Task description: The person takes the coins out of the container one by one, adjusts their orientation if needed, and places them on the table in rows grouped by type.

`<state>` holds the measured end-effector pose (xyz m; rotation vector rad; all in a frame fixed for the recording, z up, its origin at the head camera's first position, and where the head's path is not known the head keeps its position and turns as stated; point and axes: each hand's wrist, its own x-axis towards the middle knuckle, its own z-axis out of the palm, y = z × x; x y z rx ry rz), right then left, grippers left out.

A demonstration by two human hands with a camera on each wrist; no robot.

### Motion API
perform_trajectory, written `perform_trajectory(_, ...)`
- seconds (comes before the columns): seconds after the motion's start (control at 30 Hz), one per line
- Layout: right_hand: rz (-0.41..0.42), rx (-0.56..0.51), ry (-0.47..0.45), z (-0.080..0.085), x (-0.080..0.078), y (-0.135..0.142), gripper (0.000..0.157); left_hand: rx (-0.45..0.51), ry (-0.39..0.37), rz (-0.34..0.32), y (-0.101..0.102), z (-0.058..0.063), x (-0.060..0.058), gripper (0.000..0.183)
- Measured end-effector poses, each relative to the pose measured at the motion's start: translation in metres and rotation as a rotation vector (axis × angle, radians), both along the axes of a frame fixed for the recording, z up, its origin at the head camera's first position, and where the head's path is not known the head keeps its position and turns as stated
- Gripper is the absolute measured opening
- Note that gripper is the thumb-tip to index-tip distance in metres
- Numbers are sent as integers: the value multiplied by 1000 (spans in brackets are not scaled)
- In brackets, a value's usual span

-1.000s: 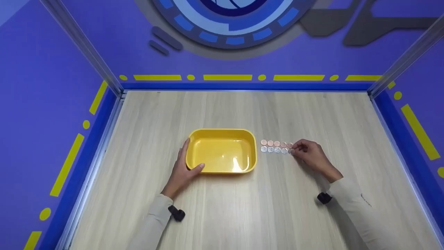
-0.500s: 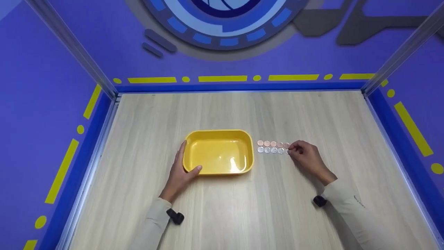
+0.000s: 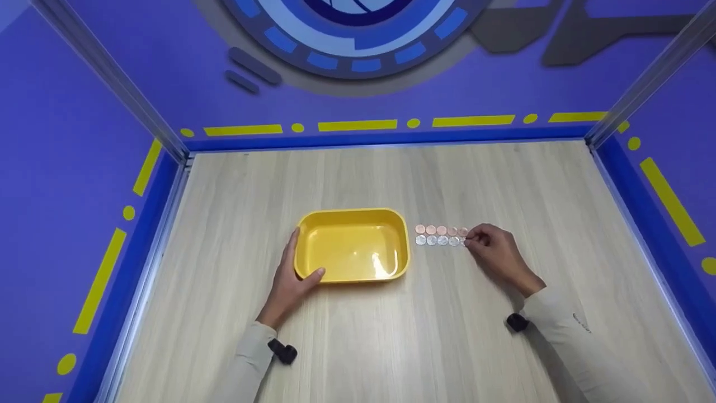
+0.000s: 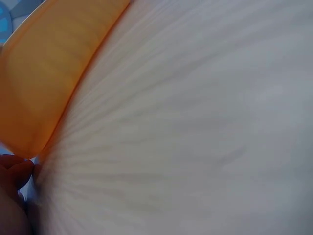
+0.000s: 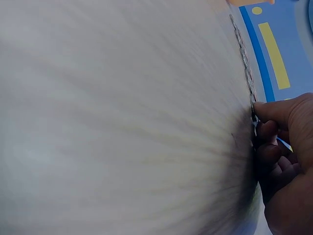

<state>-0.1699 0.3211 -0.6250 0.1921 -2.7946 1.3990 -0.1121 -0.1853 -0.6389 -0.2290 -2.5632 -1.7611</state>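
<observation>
In the head view a yellow plastic tub (image 3: 352, 246) with rounded corners stands on the wooden table. My left hand (image 3: 290, 285) grips its left end, fingers along the outer side and thumb over the near corner; the left wrist view shows the tub's wall (image 4: 44, 73). To the right of the tub lie two straight rows of coins, copper coins (image 3: 442, 230) behind and silver coins (image 3: 443, 240) in front. My right hand (image 3: 498, 249) pinches the last silver coin at the right end, partly hidden under the fingertips. Its thumb (image 5: 276, 111) meets the row's end in the right wrist view.
Blue-purple panels (image 3: 358, 106) with yellow dashes wall in the table (image 3: 358, 336) at the back and both sides. Metal posts (image 3: 112, 78) stand at the corners. A black wrist camera (image 3: 282, 351) sits on each sleeve.
The head view has shifted slightly. My right fingertips stay at the last silver coin with only a slight shift, and my left hand keeps its grip on the tub.
</observation>
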Motion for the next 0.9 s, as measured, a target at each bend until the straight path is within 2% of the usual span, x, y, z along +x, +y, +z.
perform_trajectory(0.3,10,-46,10,-3,9,-9,5,3,-13,16,-7,3,14,110)
perform_trajectory(0.47,18,-57,25,0,7,-10,5,6,-19,36,-8,7,16,111)
perform_trajectory(0.6,51,-73,-11,8,9,-3,6,-1,-28,21,-5,9,17,113)
perform_trajectory(0.7,86,-104,-49,18,9,4,14,7,-18,-2,-7,11,16,115)
perform_trajectory(0.8,111,-70,-31,31,8,11,23,-19,-6,-4,-14,20,17,116)
perform_trajectory(0.9,115,33,37,45,10,19,32,-166,-24,7,-26,38,15,114)
